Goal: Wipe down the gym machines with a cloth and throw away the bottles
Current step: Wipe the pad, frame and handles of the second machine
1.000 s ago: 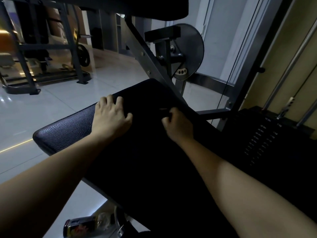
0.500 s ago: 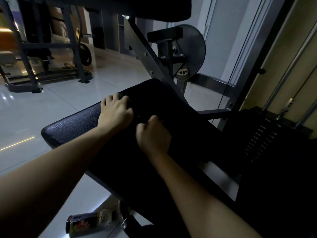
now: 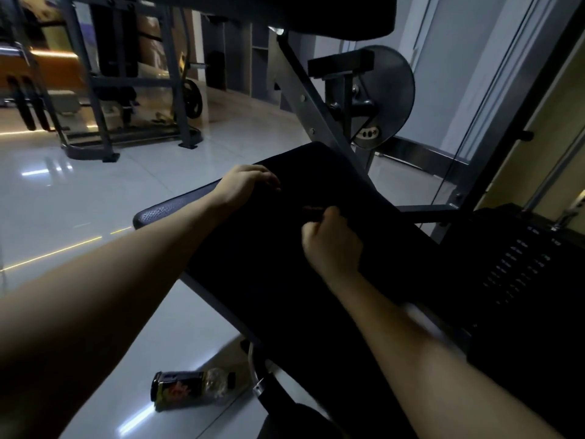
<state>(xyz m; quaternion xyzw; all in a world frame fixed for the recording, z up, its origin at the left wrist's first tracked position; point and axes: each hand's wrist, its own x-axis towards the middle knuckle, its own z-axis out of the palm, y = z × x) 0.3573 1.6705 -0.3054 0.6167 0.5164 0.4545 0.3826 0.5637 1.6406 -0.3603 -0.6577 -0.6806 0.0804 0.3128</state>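
A black cloth (image 3: 285, 248) lies spread over the padded seat (image 3: 152, 214) of a gym machine. The seat's textured edge shows bare at the left. My left hand (image 3: 243, 185) sits at the cloth's far left edge, its fingers curled down into the fabric. My right hand (image 3: 332, 245) is closed in a fist at the middle of the cloth and pinches a fold between thumb and fingers. On the tiled floor below the seat lies a bottle (image 3: 186, 389) on its side, with a dark label and a clear neck.
The machine's grey slanted frame (image 3: 304, 99) and round cam plate (image 3: 389, 93) rise behind the seat. A black weight stack (image 3: 519, 264) stands at the right. Another rack (image 3: 126, 90) stands on the glossy floor at the far left. A black pad (image 3: 300, 11) hangs overhead.
My right hand slid left toward my left hand, then back right, still pinching the cloth. My left hand's fingers went from flat to curled.
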